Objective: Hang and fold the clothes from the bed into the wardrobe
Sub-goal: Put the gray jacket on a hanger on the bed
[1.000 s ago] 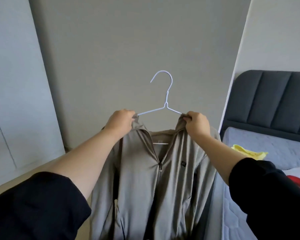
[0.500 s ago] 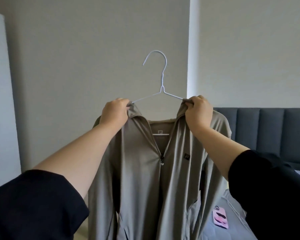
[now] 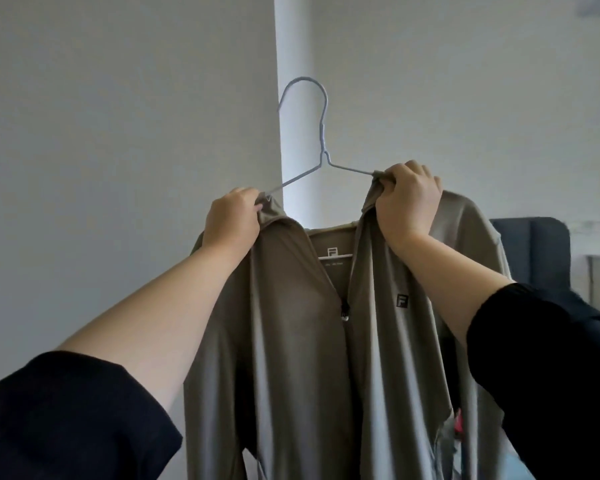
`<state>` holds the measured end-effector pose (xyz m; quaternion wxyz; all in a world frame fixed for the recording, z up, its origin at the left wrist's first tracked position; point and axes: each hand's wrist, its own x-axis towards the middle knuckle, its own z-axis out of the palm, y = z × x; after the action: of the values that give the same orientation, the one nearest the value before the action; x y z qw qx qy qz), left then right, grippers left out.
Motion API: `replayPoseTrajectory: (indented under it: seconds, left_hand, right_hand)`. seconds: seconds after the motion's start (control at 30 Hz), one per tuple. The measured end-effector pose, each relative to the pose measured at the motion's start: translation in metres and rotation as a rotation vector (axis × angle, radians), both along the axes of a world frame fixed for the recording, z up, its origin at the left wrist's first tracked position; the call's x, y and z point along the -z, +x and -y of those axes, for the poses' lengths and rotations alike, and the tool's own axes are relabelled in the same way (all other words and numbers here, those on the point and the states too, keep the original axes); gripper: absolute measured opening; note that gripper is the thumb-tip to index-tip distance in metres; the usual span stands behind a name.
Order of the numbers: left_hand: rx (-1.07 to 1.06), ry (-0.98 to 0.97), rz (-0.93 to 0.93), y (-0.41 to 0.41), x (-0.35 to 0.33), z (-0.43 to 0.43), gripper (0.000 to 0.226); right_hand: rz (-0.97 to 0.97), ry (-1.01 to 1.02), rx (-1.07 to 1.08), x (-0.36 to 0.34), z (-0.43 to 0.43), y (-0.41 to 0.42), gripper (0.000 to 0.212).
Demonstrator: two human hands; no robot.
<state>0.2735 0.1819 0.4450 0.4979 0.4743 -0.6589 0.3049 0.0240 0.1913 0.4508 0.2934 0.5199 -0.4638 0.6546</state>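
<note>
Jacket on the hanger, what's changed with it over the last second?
The jacket and hanger were lifted higher and carried across, from the plain wall to in front of the wall corner; the mattress has dropped out of view, leaving only the headboard. Unchanged: left hand and right hand grip the collar ends on the hanger, nothing let go.

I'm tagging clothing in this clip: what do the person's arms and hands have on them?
The left sleeve and right sleeve are black, loose and short. The left hand and right hand wear nothing: no gloves, rings or watch show.
</note>
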Motion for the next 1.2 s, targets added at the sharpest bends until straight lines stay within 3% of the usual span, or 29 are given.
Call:
replayPoseTrajectory:
  seconds: [0.33, 0.47, 0.6, 0.73, 0.87, 1.03, 1.13, 1.2]
  left_hand:
    - [-0.148, 0.377, 0.224, -0.073, 0.184, 0.078, 0.019]
    - [-0.156, 0.559, 0.15, -0.091, 0.257, 0.11, 0.014]
    - [-0.187, 0.753, 0.236, -0.103, 0.323, 0.14, 0.013]
    - [-0.173, 0.902, 0.202, -0.114, 0.377, 0.161, 0.015]
    - [-0.099, 0.974, 0.123, -0.128, 0.414, 0.18, 0.016]
    - [0.131, 1.069, -0.084, -0.144, 0.45, 0.201, 0.022]
    - [0.261, 1.279, 0.008, -0.145, 0.489, 0.201, 0.052]
    - [0.235, 1.358, 0.065, -0.146, 0.522, 0.191, 0.056]
  right_hand:
    - [0.001, 0.447, 0.039, 0.19, 0.076, -0.071, 0.023]
    - [-0.004, 0.599, 0.05, 0.27, 0.109, -0.087, 0.019]
    - [-0.111, 0.704, 0.175, 0.34, 0.132, -0.102, 0.016]
    - [-0.232, 0.832, 0.214, 0.394, 0.148, -0.114, 0.016]
    - [-0.242, 1.005, 0.214, 0.431, 0.162, -0.123, 0.018]
    - [-0.064, 1.1, 0.089, 0.463, 0.179, -0.126, 0.027]
    - [-0.049, 1.233, -0.054, 0.494, 0.182, -0.116, 0.033]
    - [-0.089, 1.382, -0.118, 0.521, 0.18, -0.107, 0.03]
